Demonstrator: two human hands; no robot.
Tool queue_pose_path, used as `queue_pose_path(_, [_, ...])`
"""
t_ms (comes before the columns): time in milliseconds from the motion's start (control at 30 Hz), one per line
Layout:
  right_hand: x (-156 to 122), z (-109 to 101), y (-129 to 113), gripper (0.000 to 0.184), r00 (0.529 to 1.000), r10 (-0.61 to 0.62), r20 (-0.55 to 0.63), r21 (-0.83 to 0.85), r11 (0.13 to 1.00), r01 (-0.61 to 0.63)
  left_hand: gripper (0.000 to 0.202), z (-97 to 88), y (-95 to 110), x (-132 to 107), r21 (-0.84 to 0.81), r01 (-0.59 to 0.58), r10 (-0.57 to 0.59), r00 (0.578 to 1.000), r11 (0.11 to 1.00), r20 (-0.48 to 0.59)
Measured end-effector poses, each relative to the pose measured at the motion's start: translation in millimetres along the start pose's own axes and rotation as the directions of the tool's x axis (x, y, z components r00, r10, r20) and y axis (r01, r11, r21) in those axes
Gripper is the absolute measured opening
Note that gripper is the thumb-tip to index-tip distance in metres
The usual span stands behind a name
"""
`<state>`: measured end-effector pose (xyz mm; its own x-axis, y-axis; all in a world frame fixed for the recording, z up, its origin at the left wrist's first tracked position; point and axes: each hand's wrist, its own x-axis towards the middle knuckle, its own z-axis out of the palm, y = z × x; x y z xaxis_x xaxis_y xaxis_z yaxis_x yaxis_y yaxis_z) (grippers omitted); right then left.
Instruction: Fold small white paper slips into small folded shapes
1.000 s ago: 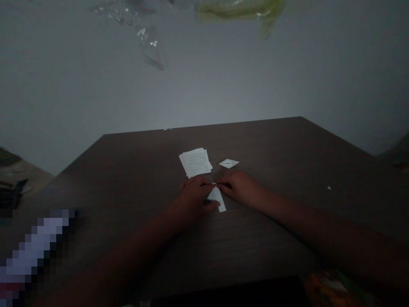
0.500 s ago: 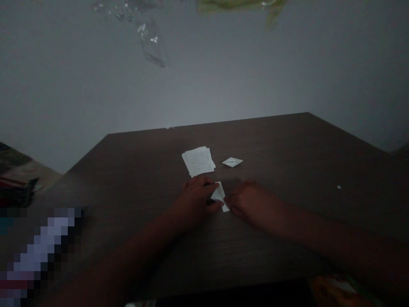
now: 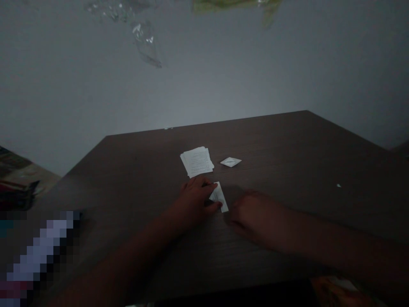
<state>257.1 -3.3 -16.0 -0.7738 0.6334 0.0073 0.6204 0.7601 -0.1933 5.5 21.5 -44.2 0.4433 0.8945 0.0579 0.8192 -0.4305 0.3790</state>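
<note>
A small folded strip of printed paper [image 3: 222, 200] lies on the dark wooden table. My left hand [image 3: 198, 194] pins it down, its forefinger near the top end and its thumb at the lower part, with the two held apart. Just right of the paper, my right hand [image 3: 252, 213] is closed, fingers curled in and somewhat blurred; nothing shows in it. A gap separates it from the strip. Beyond my left hand sits a stack of printed paper sheets [image 3: 197, 162]. To the right of that stack is a diamond-shaped folded paper [image 3: 231, 162].
A tiny white scrap [image 3: 339, 185] lies on the right of the table [image 3: 287, 145]. At the left edge is a pixelated object [image 3: 41, 251]. The table's far edge faces a pale wall [image 3: 223, 85], where clear plastic [image 3: 147, 42] hangs.
My right hand has come off the paper strip and moved slightly right. My left hand keeps its hold. The whole view has shifted a little.
</note>
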Motion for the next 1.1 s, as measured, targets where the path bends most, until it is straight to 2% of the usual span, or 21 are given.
queue_pose_path(33, [1,1,3,0.024,1.000,-0.025,0.010,0.056,0.998,0.024,0.051,1.0,-1,0,-0.006,-0.008,0.008,1.000,1.000,0.001])
queue_pose_path(133, [8,6,15,0.018,0.990,-0.029,-0.139,0.178,0.983,0.054,0.046,2.0,-3,0,-0.027,-0.035,0.036,0.999,0.999,0.005])
queue_pose_path(200, [14,13,24,0.029,0.979,-0.002,-0.203,0.211,0.976,0.046,0.042,1.2,-3,-1,-0.043,-0.044,0.046,0.999,0.998,0.023])
queue_pose_path(267, [18,21,34,0.042,0.978,0.022,-0.208,0.215,0.976,0.024,0.041,0.4,-2,-1,-0.050,-0.040,0.042,0.999,0.998,0.035])
queue_pose_path(400, [21,32,45,0.053,0.974,0.017,-0.225,0.203,0.979,0.030,0.051,0.4,-1,-1,-0.044,-0.017,0.017,1.000,0.999,-0.014])
queue_pose_path(500, [21,33,46,0.042,0.971,-0.018,-0.239,0.171,0.983,0.060,0.049,-1.3,3,-3,-0.010,0.010,-0.010,0.999,1.000,-0.051])
queue_pose_path(633, [21,30,43,0.027,0.971,-0.057,-0.234,0.136,0.986,0.091,0.031,-7.2,10,-6,0.094,0.094,-0.089,0.995,0.991,-0.052])
queue_pose_path(833, [22,29,40,0.028,0.974,-0.038,-0.221,0.095,0.994,0.060,0.016,-8.1,9,-8,0.097,0.079,-0.072,0.995,0.992,-0.066])
queue_pose_path(1100, [22,34,39,0.028,0.971,-0.009,-0.239,0.062,0.998,0.025,0.014,-12.3,9,-8,0.008,0.078,-0.077,0.996,0.997,-0.042])
